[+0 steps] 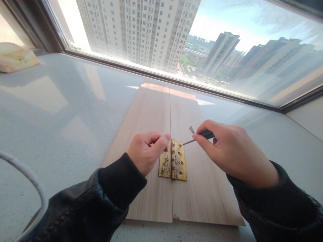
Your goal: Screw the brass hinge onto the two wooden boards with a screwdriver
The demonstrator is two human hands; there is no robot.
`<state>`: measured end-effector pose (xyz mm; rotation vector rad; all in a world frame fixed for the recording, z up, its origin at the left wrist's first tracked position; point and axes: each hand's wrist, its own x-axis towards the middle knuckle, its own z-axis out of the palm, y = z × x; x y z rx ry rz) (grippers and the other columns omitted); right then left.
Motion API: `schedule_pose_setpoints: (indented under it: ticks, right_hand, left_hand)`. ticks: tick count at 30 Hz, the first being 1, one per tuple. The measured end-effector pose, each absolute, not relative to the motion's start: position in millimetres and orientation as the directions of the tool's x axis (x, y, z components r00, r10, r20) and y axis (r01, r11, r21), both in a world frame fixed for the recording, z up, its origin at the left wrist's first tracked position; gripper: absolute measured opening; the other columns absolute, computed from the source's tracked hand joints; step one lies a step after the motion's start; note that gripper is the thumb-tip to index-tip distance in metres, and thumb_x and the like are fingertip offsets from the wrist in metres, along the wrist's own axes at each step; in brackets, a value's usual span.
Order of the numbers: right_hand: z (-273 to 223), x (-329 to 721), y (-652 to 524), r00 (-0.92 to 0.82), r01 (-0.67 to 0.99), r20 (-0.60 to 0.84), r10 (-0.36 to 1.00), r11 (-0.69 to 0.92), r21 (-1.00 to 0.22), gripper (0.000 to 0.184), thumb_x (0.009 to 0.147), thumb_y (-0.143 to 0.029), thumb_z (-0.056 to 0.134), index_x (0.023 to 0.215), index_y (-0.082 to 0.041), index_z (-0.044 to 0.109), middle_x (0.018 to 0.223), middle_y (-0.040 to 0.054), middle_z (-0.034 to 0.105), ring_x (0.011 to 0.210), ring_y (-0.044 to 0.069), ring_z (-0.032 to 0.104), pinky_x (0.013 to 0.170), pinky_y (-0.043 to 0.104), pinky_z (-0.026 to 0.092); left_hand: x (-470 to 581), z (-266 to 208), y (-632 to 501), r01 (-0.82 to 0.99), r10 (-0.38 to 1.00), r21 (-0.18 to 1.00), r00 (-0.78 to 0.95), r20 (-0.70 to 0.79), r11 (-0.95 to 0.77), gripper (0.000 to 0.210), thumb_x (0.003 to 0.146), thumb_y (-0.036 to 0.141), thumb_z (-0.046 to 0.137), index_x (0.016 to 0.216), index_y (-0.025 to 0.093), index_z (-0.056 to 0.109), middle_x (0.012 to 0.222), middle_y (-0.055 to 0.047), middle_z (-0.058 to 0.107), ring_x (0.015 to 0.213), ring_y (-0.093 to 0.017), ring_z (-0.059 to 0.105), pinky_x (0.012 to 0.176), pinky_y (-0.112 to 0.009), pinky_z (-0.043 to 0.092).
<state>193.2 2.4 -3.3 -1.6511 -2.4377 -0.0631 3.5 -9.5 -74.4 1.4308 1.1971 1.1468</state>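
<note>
Head cam: brassy hinge (173, 164) lies open and flat just below the middle of the frame, straddling the seam between two pale wood boards (151, 114) on a speckled bench (83, 141). Right hand (227, 148), right of centre, has its fingers clamped on a dark-handled screwdriver (207, 134), tip at the hinge's upper right corner. A little silvery screw (192, 130) pokes up by those same fingertips; looks pinched in there too, but I can't swear to it. Left hand (146, 151) hangs over the hinge's upper left, fingers curled together, can't see anything in them.

Handling-wise, my guess: hinge is stiff metal, fairly light, not fragile, maybe a bit slick. I'd press down on its left half, well clear of the driver tip. Grab the screwdriver by the handle, since that thin shaft is probably slippery. Screw's tiny and droppable, so pinch it just under the head. Boards look rigid; steady them by the outer edges.
</note>
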Motion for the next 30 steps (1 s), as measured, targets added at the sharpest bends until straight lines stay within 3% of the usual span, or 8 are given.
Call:
schedule_pose_setpoints:
  ticks: [3, 7, 10, 16, 22, 26, 30]
  right_hand:
    - [-5, 194, 1, -0.369, 0.919, 0.142, 0.918, 0.383, -0.088, 0.016, 0.085, -0.033, 0.048, 0.090, -0.020, 0.055, 0.077, 0.0045, 0.064, 0.060, 0.018, 0.057, 0.056, 0.034, 0.042]
    - [-2, 200, 2, -0.496, 0.840, 0.074, 0.865, 0.500, -0.211, 0.021, 0.086, -0.027, 0.047, 0.104, -0.019, 0.054, 0.103, 0.0079, 0.063, 0.072, 0.016, 0.061, 0.065, 0.034, 0.049]
    - [0, 204, 7, -0.515, 0.810, 0.104, 0.851, 0.523, -0.264, 0.017, 0.085, -0.023, 0.050, 0.099, -0.020, 0.058, 0.096, 0.0056, 0.067, 0.076, 0.016, 0.062, 0.066, 0.032, 0.050]
    - [-3, 208, 15, -0.531, 0.782, 0.169, 0.830, 0.557, -0.279, 0.017, 0.083, -0.027, 0.057, 0.099, -0.021, 0.059, 0.088, 0.0017, 0.069, 0.056, 0.010, 0.055, 0.058, 0.029, 0.048]
    - [-8, 209, 18, -0.566, 0.766, 0.212, 0.797, 0.603, -0.224, 0.013, 0.085, -0.030, 0.056, 0.092, -0.020, 0.060, 0.086, 0.0034, 0.068, 0.068, 0.013, 0.060, 0.061, 0.028, 0.048]
    - [-6, 207, 16, -0.537, 0.796, 0.167, 0.827, 0.562, -0.225, 0.015, 0.085, -0.030, 0.054, 0.093, -0.019, 0.057, 0.084, 0.0039, 0.066, 0.067, 0.014, 0.060, 0.059, 0.029, 0.048]
    - [-2, 209, 12, -0.528, 0.811, 0.058, 0.847, 0.523, -0.263, 0.023, 0.085, -0.031, 0.051, 0.104, -0.020, 0.055, 0.096, 0.0061, 0.065, 0.059, 0.012, 0.057, 0.056, 0.031, 0.049]
  left_hand:
    - [3, -74, -10, 0.144, 0.991, 0.984, 0.098, 0.092, -0.106, 0.038, 0.084, 0.037, 0.048, 0.052, 0.016, 0.055, 0.052, 0.001, 0.050, 0.052, -0.011, 0.046, 0.055, -0.027, 0.036]
    - [3, -74, -10, 0.150, 0.990, 0.982, 0.100, 0.098, -0.112, 0.038, 0.083, 0.037, 0.048, 0.053, 0.016, 0.055, 0.051, 0.001, 0.050, 0.052, -0.011, 0.045, 0.055, -0.026, 0.036]
    - [3, -74, -10, 0.148, 0.991, 0.983, 0.097, 0.096, -0.110, 0.038, 0.083, 0.037, 0.049, 0.052, 0.016, 0.055, 0.050, 0.001, 0.051, 0.051, -0.011, 0.045, 0.054, -0.026, 0.036]
    - [3, -73, -10, 0.158, 0.991, 0.981, 0.088, 0.101, -0.114, 0.038, 0.083, 0.036, 0.049, 0.052, 0.016, 0.055, 0.049, 0.001, 0.050, 0.051, -0.010, 0.045, 0.054, -0.026, 0.036]
    - [3, -73, -10, 0.149, 0.992, 0.983, 0.092, 0.090, -0.103, 0.038, 0.083, 0.037, 0.049, 0.052, 0.016, 0.055, 0.049, 0.001, 0.049, 0.051, -0.010, 0.045, 0.053, -0.026, 0.036]
    - [3, -73, -10, 0.148, 0.992, 0.983, 0.089, 0.094, -0.106, 0.038, 0.083, 0.037, 0.049, 0.052, 0.016, 0.055, 0.050, 0.001, 0.050, 0.051, -0.010, 0.045, 0.053, -0.026, 0.037]
    - [3, -74, -9, 0.151, 0.991, 0.982, 0.096, 0.096, -0.110, 0.038, 0.083, 0.037, 0.049, 0.052, 0.016, 0.055, 0.050, 0.001, 0.051, 0.052, -0.011, 0.045, 0.054, -0.026, 0.037]
